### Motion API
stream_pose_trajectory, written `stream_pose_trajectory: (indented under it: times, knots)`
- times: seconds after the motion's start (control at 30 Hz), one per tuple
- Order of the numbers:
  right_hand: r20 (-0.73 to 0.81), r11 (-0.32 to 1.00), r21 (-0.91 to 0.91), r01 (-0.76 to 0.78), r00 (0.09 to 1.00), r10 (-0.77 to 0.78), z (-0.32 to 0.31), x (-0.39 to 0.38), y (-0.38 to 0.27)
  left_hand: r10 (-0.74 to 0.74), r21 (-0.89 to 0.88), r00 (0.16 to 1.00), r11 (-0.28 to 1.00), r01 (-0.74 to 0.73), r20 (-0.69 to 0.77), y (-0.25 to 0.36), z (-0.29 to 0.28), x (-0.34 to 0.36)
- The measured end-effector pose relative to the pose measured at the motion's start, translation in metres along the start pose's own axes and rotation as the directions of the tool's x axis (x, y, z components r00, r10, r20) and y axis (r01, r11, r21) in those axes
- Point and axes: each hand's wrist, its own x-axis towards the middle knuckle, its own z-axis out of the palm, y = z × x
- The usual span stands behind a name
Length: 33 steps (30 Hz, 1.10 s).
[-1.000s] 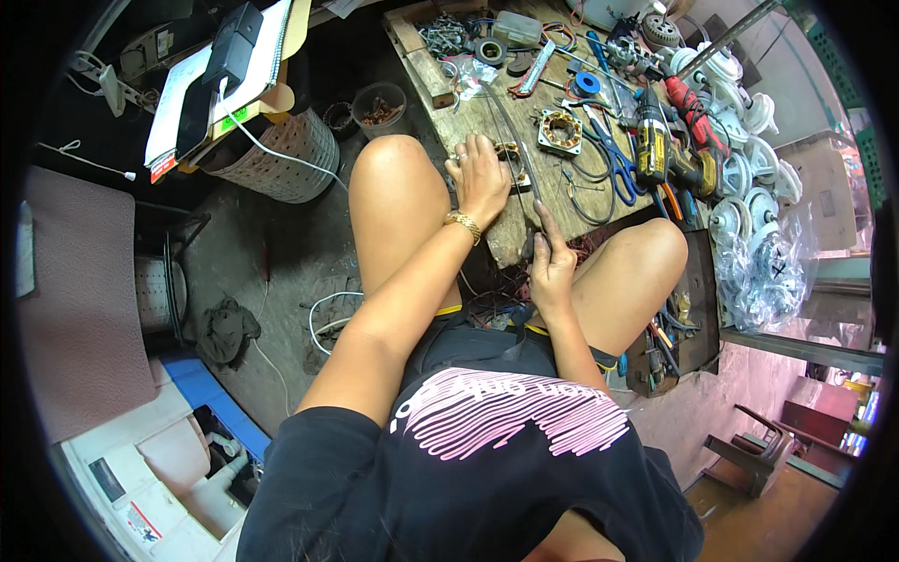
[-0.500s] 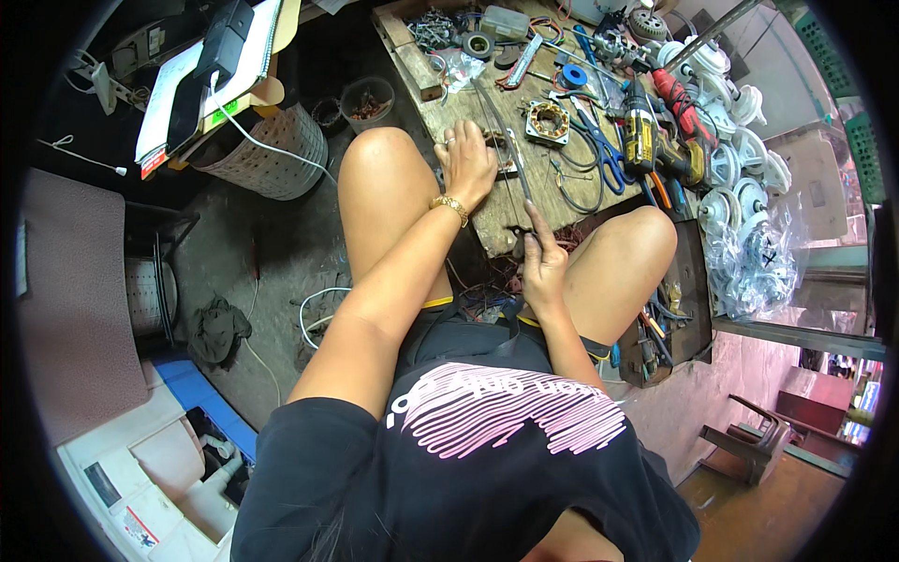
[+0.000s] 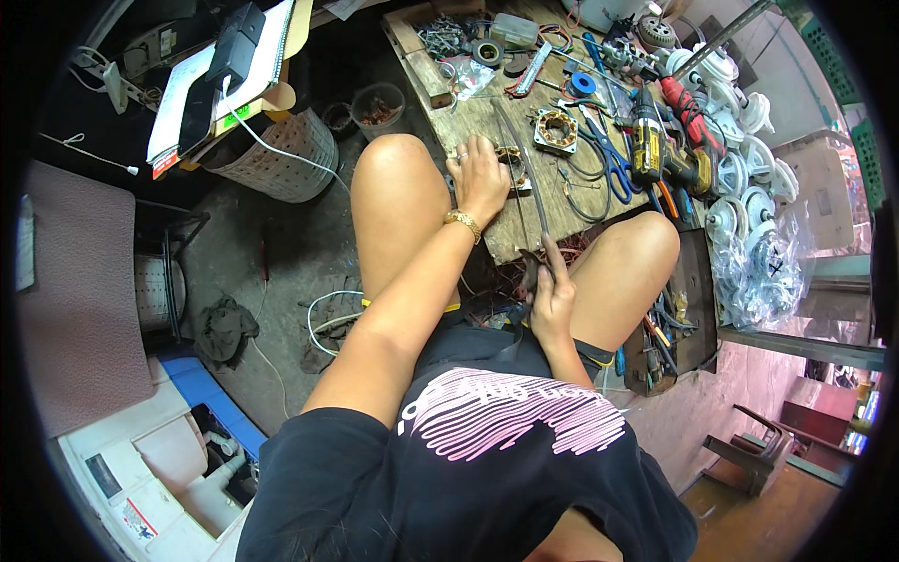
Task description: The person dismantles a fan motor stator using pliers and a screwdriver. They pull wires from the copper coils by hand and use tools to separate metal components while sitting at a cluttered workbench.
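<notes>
My left hand (image 3: 479, 178), with a gold band at its wrist, is pressed on a small motor stator (image 3: 508, 155) at the bench's near left edge. Copper-coloured windings show beside the fingers, which cover much of the part. My right hand (image 3: 553, 298) is wrapped round the near end of a hacksaw (image 3: 534, 192). The saw's dark bowed frame and thin blade reach away from me over the bench, alongside the stator. Where exactly the blade touches cannot be made out. A second stator (image 3: 555, 131) with copper windings lies a little farther right.
On the wooden bench (image 3: 459, 122) lie blue-handled scissors (image 3: 618, 173), a yellow-black drill (image 3: 646, 140), a red power tool (image 3: 688, 112) and a blue spool (image 3: 582, 84). White plastic wheels (image 3: 735, 173) pile up at right. A bucket (image 3: 379, 108) and woven basket (image 3: 290, 159) stand left.
My right hand has drawn the hacksaw back toward my body. The left hand keeps its hold on the stator. The whole view has shifted slightly.
</notes>
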Motion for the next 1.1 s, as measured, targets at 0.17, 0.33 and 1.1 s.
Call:
stream_pose_trajectory:
  times: [0.17, 0.33, 1.1]
  knots:
    - [0.004, 0.999, 0.011, 0.052, 0.999, -0.052, -0.013, -0.03, -0.006, 0.003, -0.041, 0.999, 0.999, -0.001, 0.044, -0.003, -0.002, -0.001]
    - [-0.012, 0.978, -0.021, 0.208, 0.978, -0.208, -0.009, -0.014, -0.004, 0.041, -0.069, 0.998, 0.997, -0.038, 0.044, -0.003, -0.006, -0.001]
    - [0.006, 0.955, -0.175, 0.241, 0.97, -0.244, 0.016, 0.047, -0.015, 0.03, -0.114, 0.996, 0.993, -0.021, 0.079, -0.005, -0.003, 0.006]
